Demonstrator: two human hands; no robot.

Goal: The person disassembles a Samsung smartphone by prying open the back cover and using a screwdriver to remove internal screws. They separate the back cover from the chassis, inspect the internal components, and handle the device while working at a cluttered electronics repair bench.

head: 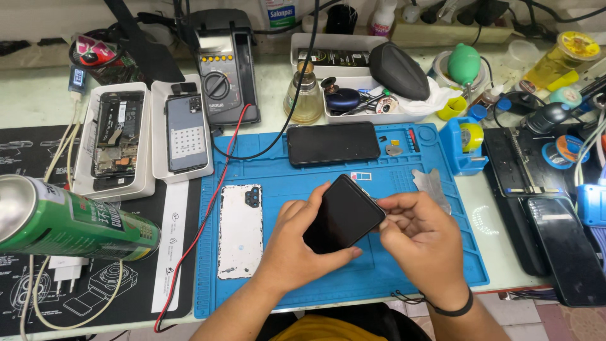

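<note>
Both hands are on one black phone (343,213), held tilted just above the blue mat (284,284), near its middle. Left hand (297,243) cups the phone from below and the near edge, thumb along the bottom; looks like it's there to steady it. Right hand (420,237) pinches the right-hand corner, fingertips pressed at the edge, likely working the seam or a side slot. Can't tell if anything small sits between those fingers. So: hands close together, both clamped on the same phone, nothing else in either.

Relative to the mat:
- white back cover (240,230), camera cut-out up, lies flat on its left part, just left of the left hand, not touching it. Probably parked there within reach.
- second black phone (333,143) lies flat at the far edge, apart from the hands.
- thin metal pry plate (432,186) sits on the right part, just beyond the right hand.
- red wire (208,215) runs down the left edge.
- green spray can (69,221) lies well off to the left.
- two opened phones in white trays (145,136) sit off the far-left corner.
</note>
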